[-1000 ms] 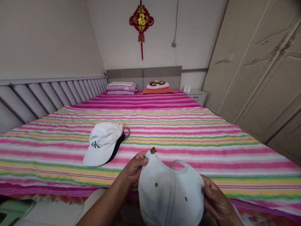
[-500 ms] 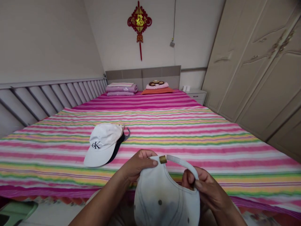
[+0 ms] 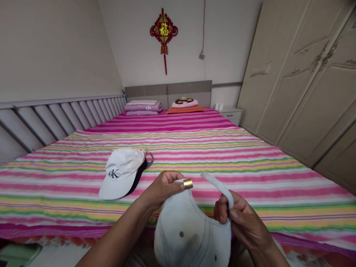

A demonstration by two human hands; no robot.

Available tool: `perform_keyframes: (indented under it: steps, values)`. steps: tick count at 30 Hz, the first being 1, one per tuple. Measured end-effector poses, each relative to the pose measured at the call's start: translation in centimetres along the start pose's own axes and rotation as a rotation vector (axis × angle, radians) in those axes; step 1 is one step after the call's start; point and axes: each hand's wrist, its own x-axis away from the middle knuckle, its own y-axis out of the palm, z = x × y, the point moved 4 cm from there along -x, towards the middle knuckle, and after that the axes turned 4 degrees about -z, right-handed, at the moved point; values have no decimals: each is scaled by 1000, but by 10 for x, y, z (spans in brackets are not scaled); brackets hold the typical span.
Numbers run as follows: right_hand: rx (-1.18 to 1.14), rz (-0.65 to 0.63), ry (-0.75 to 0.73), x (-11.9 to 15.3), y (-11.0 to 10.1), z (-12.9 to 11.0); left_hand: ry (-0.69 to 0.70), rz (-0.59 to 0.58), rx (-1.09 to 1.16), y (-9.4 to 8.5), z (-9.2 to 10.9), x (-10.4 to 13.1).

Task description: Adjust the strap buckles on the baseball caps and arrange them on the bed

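A pale cap (image 3: 191, 233) hangs over the near edge of the bed, its back opening facing up. My left hand (image 3: 167, 187) pinches its rim beside a brass buckle (image 3: 188, 183). My right hand (image 3: 240, 217) grips the other side of the opening at the base of the strap (image 3: 217, 183). The strap's free end points up and left, apart from the buckle. On the bedspread to the left lies a white cap (image 3: 122, 172) with black "CK" letters, on top of a dark cap (image 3: 137, 178) that shows only at its edge.
The bed has a striped bedspread (image 3: 250, 159), with folded purple bedding (image 3: 143, 107) and an orange item (image 3: 185, 109) by the headboard (image 3: 189, 89). A metal rail (image 3: 69, 111) runs along the left, a wardrobe (image 3: 294, 85) stands right, and a green stool (image 3: 20, 254) is at lower left.
The strap's end has come away from the brass buckle, leaving a gap between them. The held cap has shifted slightly left, and the camera view has tilted a little upward.
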Motion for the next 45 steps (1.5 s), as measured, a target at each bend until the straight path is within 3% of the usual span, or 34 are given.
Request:
perform_keyframes:
  steps: [3, 8, 17, 24, 29, 34, 39, 42, 45]
  values:
    - [-34, -61, -27, -1, 5, 0, 5, -4, -44, -3, 7, 2]
    - [-120, -13, 9, 2, 12, 9, 27, -12, -165, -8, 15, 4]
    - [-161, 1, -42, -1, 16, 7, 95, 32, -354, 3, 13, 8]
    - [-155, -32, 9, 7, 16, -2, -59, -127, 51, 18, 2, 9]
    - [-147, -98, -28, 6, 19, -3, -72, -207, 318, 34, -17, 6]
    - [44, -22, 73, 0, 19, 9, 0, -231, 478, 49, -40, -1]
    - [201, 84, 164, -5, 16, 17, 54, -193, 484, 54, -54, -7]
    - [249, 158, 188, -8, 12, 19, 98, -105, 425, 47, -58, -9]
    - [237, 156, 194, -12, 12, 21, 95, -10, 336, 38, -62, -9]
